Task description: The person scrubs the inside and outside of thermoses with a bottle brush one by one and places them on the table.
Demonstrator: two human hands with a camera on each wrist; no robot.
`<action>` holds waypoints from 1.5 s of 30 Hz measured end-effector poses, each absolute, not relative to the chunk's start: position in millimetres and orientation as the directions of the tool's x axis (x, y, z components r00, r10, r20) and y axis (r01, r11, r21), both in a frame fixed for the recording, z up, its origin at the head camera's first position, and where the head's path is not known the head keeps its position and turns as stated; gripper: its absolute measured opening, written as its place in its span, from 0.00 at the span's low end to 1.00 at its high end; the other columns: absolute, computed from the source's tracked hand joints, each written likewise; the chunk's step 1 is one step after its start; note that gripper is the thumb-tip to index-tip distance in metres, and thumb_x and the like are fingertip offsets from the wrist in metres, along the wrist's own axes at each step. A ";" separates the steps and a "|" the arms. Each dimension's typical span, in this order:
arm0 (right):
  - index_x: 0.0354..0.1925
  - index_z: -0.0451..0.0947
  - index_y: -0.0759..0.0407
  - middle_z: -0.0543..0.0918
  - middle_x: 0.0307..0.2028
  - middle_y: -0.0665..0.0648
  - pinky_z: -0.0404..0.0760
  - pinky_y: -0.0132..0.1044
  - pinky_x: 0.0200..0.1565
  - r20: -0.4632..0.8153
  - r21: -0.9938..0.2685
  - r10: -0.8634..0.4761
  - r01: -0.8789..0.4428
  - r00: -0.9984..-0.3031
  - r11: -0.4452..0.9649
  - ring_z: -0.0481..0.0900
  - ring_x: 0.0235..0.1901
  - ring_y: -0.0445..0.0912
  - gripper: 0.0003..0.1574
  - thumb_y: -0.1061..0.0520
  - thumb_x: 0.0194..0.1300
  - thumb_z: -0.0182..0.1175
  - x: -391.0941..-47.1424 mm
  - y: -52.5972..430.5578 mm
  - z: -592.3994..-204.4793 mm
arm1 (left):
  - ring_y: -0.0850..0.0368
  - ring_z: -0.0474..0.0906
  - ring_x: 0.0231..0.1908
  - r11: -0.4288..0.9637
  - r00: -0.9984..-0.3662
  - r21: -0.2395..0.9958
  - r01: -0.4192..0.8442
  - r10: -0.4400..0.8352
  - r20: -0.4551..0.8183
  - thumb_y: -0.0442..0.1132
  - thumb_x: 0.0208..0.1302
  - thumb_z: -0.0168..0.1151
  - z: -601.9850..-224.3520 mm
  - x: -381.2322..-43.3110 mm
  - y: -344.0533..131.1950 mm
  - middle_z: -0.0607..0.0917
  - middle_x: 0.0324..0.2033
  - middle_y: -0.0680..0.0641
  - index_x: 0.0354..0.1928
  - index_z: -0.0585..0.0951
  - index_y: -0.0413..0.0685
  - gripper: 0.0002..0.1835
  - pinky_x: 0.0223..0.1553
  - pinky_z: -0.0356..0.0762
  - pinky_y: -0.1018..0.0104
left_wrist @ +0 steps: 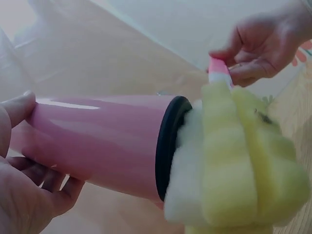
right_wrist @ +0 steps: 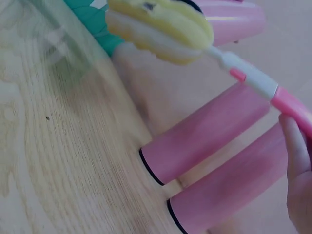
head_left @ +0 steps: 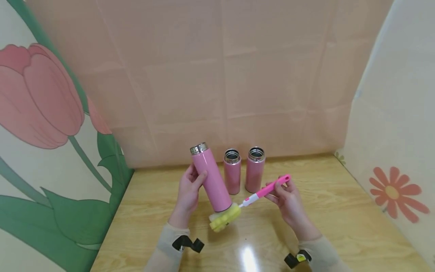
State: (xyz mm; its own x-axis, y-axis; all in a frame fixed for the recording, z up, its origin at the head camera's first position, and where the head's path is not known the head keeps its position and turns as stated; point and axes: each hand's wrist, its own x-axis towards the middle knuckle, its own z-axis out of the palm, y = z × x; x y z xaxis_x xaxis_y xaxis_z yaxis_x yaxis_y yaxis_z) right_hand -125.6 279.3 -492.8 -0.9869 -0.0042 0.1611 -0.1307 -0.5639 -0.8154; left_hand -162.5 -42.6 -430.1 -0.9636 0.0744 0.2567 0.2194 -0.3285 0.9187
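Observation:
My left hand (head_left: 188,189) grips a pink metal bottle (head_left: 212,177) around its side, tilted above the table, its steel mouth up and to the left. The black base (left_wrist: 170,146) of that bottle faces a yellow and white sponge head (left_wrist: 229,161), which presses or lies right against it. Between thumb and fingers my right hand (head_left: 287,200) holds the pink handle of the sponge bottle brush (head_left: 268,189), its white neck running down to the sponge. Two more pink bottles stand upright without lids behind the hands, the left one (head_left: 232,173) beside the right one (head_left: 255,172).
The wood-grain table (head_left: 146,211) reaches back to a peach cloth backdrop (head_left: 238,83). A tulip-printed panel (head_left: 44,113) rises on the left, a flower-printed one (head_left: 391,151) on the right. Each wrist wears a black strapped camera.

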 end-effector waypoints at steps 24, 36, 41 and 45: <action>0.50 0.73 0.52 0.89 0.42 0.55 0.89 0.42 0.52 0.161 -0.711 -0.054 -0.078 -0.986 -0.699 0.90 0.44 0.48 0.12 0.63 0.87 0.44 -121.4 287.8 -500.9 | 0.50 0.81 0.57 -0.394 -0.973 0.898 0.197 0.036 0.229 0.30 0.78 0.61 -438.0 -160.7 -50.2 0.82 0.59 0.41 0.78 0.66 0.33 0.31 0.61 0.82 0.56; 0.45 0.75 0.55 0.88 0.41 0.56 0.89 0.41 0.51 0.082 -0.696 0.010 -0.064 -0.997 -0.715 0.90 0.43 0.48 0.12 0.60 0.87 0.45 -121.6 308.2 -495.4 | 0.51 0.81 0.56 -0.318 -0.973 0.920 0.229 -0.048 0.225 0.23 0.65 0.71 -453.9 -171.4 -65.4 0.85 0.57 0.42 0.73 0.72 0.35 0.35 0.57 0.82 0.62; 0.46 0.75 0.54 0.88 0.40 0.55 0.89 0.40 0.50 0.072 -0.707 0.018 -0.064 -0.997 -0.704 0.90 0.41 0.48 0.12 0.59 0.87 0.46 -120.2 313.4 -497.0 | 0.51 0.80 0.54 -0.212 -0.972 0.949 0.233 -0.069 0.223 0.21 0.56 0.78 -469.1 -183.3 -65.7 0.86 0.55 0.43 0.68 0.77 0.38 0.36 0.54 0.83 0.62; 0.47 0.75 0.53 0.89 0.40 0.54 0.89 0.39 0.49 0.063 -0.715 0.021 -0.059 -0.998 -0.697 0.89 0.40 0.47 0.11 0.58 0.87 0.46 -119.9 314.6 -498.1 | 0.50 0.80 0.55 -0.171 -0.975 0.962 0.215 -0.098 0.201 0.22 0.53 0.80 -478.7 -191.9 -63.3 0.86 0.57 0.42 0.67 0.78 0.40 0.37 0.59 0.81 0.53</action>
